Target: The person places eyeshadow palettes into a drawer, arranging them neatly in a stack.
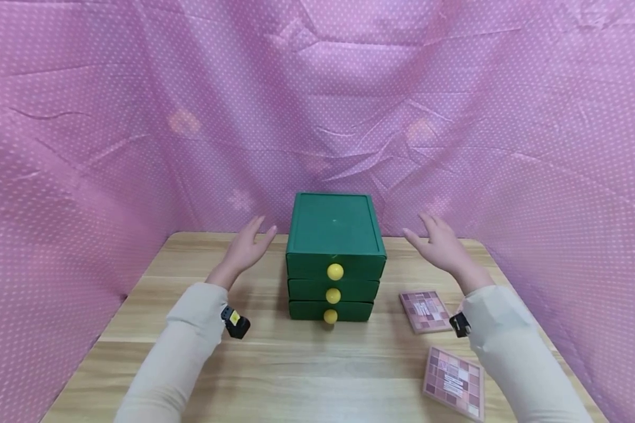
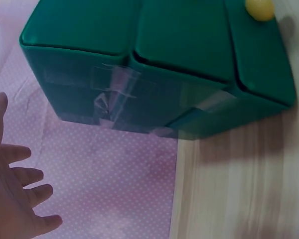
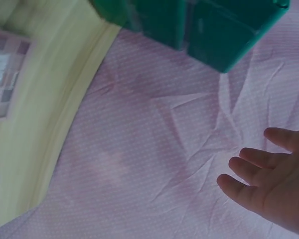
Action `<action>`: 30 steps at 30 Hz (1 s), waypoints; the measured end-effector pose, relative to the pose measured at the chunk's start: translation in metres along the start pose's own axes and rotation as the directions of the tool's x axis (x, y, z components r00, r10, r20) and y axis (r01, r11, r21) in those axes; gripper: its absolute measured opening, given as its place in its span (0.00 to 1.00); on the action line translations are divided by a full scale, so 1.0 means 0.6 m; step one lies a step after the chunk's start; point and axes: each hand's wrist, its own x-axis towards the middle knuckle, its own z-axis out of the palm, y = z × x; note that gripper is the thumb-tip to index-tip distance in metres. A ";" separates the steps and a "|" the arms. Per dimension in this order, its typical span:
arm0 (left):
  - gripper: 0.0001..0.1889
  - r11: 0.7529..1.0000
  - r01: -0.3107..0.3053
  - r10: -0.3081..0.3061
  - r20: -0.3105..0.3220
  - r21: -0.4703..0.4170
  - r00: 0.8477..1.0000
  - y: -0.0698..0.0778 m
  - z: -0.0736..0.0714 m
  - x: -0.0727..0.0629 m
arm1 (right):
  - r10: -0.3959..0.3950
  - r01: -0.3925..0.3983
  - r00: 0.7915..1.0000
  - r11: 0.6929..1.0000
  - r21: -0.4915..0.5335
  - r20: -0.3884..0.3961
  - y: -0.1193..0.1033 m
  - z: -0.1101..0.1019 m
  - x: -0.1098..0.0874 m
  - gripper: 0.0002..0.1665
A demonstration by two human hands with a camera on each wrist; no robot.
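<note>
A green drawer box [image 1: 334, 226] with three stacked drawers, each with a round yellow knob [image 1: 336, 271], stands at the middle of the wooden table. All three drawers look closed. To its left my left hand [image 1: 243, 249] is held in the air, fingers spread, touching nothing. On the other side my right hand [image 1: 441, 247] is raised likewise, apart from the box and holding nothing. The left wrist view shows the box's side [image 2: 114, 94] with clear tape across the drawer seams. In the right wrist view, the fingers [image 3: 244, 191] are extended over the pink cloth.
Two pink checkered palettes lie on the table at the right: one [image 1: 425, 311] beside the box, the other [image 1: 453, 382] nearer the front, by the right forearm. Pink dotted cloth [image 1: 317, 106] hangs behind and at both sides of the wooden table [image 1: 275, 376].
</note>
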 end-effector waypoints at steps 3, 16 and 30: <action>0.35 0.997 0.002 -0.003 -0.011 -0.072 1.000 0.003 0.001 0.010 | -0.024 0.024 1.000 1.000 0.014 -0.017 -0.015 0.001 0.005 0.42; 0.33 0.929 0.108 -0.108 0.022 -0.354 0.994 0.004 0.014 0.045 | -0.083 0.111 0.983 0.979 0.170 -0.165 -0.081 0.033 0.012 0.37; 0.31 0.790 0.177 -0.166 0.073 -0.586 0.983 0.014 0.041 0.060 | -0.046 0.239 0.916 0.861 0.449 -0.400 -0.113 0.094 0.000 0.22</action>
